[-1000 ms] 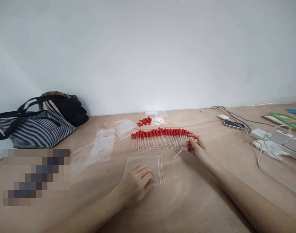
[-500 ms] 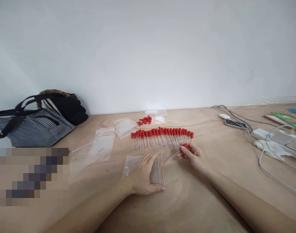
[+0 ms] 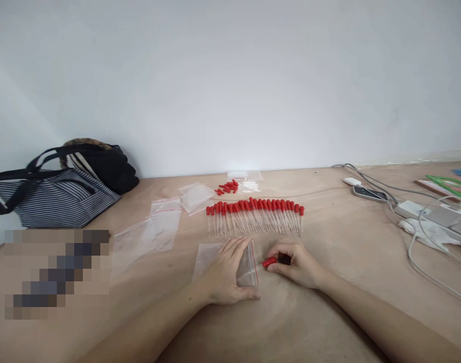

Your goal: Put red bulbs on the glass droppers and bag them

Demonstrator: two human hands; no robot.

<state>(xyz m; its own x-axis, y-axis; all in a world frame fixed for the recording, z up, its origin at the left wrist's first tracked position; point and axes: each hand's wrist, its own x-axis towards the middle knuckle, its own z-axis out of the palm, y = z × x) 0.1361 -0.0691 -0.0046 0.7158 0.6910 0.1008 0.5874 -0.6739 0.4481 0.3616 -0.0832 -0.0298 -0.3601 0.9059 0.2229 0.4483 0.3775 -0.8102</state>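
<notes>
A clear zip bag [image 3: 206, 252] with a red seal line lies flat in front of me. My left hand [image 3: 230, 272] rests across it with fingers and thumb spread, pressing near its mouth on the right. My right hand [image 3: 292, 264] pinches a dropper [image 3: 269, 262] by its red bulb. The dropper's clear tube points left and its tip end is at the bag, past the red line. Just beyond both hands, a row of red-bulbed droppers [image 3: 253, 217] lies side by side, bulbs away from me.
Loose red bulbs [image 3: 227, 187] and clear tubes on a bag [image 3: 249, 185] lie near the wall. More zip bags [image 3: 164, 222] spread to the left, with a striped bag [image 3: 69, 199] farther left. Cables and a power strip [image 3: 438, 217] are at right.
My right hand has moved left and nearer to me, bringing the dropper's tube into the bag's mouth. My left hand stays spread on the bag.
</notes>
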